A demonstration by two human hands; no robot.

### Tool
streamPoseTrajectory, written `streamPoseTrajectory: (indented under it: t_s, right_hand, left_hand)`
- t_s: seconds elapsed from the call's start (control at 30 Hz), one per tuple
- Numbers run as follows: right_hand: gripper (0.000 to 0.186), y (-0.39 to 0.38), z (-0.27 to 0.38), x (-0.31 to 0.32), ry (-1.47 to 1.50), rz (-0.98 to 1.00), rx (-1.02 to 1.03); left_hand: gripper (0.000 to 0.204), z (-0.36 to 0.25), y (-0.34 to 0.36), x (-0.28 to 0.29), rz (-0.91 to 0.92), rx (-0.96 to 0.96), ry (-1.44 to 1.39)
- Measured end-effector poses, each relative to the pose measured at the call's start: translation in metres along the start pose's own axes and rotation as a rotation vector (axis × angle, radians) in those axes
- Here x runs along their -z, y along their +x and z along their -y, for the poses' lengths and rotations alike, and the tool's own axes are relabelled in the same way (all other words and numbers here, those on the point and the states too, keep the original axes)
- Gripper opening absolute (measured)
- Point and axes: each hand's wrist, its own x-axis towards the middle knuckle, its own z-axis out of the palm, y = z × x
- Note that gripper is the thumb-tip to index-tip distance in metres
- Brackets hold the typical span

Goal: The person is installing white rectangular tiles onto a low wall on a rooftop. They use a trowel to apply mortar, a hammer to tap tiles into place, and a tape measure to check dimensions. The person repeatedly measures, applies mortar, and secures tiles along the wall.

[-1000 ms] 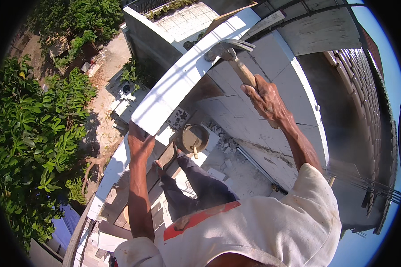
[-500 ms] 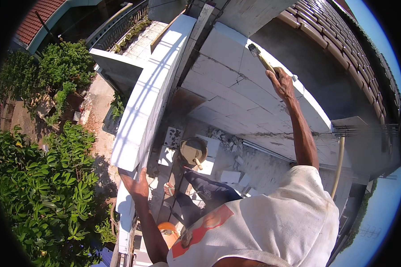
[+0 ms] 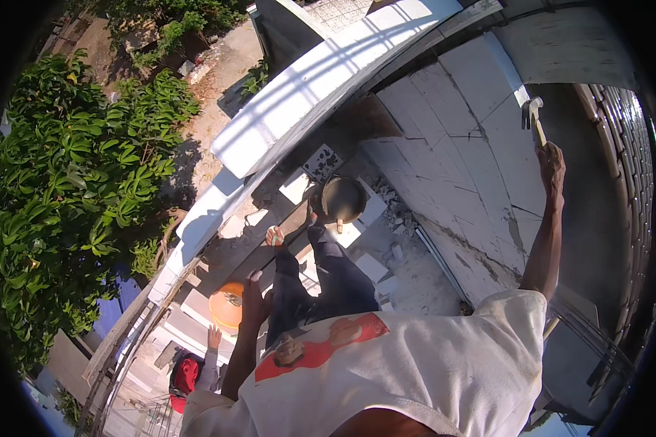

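Note:
My right hand [image 3: 552, 166] is closed around the pale handle of a hammer [image 3: 536, 116]. The hammer's head is up by the top edge of the white block wall [image 3: 481, 109] on the right. My left hand [image 3: 253, 297] hangs low beside my leg, mostly in shadow. Its fingers look apart, and no object shows in it. Nearby on the left is a second white block wall [image 3: 270, 124], striped with shadows. A round bucket of grey mix [image 3: 344, 199] with a wooden-handled tool [image 3: 340, 226] stands below, past my feet.
An orange bucket [image 3: 226, 306] stands low on the left. Below it, another person's hand [image 3: 213, 336] reaches up near red clothing [image 3: 187, 373]. Rubble [image 3: 395, 211] and blocks [image 3: 372, 267] lie underfoot. Brown roof tiles [image 3: 612, 146] edge the right; leafy bushes [image 3: 73, 211] fill the left.
My left hand has left the left wall's block and dropped toward my side. My right hand has moved the hammer along the right wall's top edge. The view has turned, bringing another person into sight.

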Motion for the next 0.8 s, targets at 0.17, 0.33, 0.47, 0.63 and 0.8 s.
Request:
streamPoseTrajectory:
  t_s: [0.17, 0.33, 0.47, 0.63, 0.8]
  right_hand:
    - [0.039, -0.037, -0.091, -0.01, 0.398, -0.064, 0.027]
    - [0.038, -0.034, -0.036, -0.013, -0.315, -0.242, 0.176]
    - [0.036, -0.124, 0.156, -0.049, 0.081, -0.233, 0.202]
    - [0.043, -0.37, 0.293, -0.137, 0.495, 0.581, -0.154]
    - [0.038, -0.53, 0.387, -0.218, 0.421, 0.99, -0.188]
  left_hand:
    - [0.072, 0.032, -0.043, -0.018, 0.364, 0.563, -0.174]
    - [0.085, 0.073, -0.088, -0.055, 0.341, 0.701, -0.361]
    - [0.098, 0.105, -0.11, -0.079, 0.411, 0.708, -0.337]
    - [0.111, 0.133, -0.099, -0.056, 0.561, 0.766, 0.06]
    - [0.107, 0.212, -0.128, -0.1, 0.536, 0.745, 0.066]
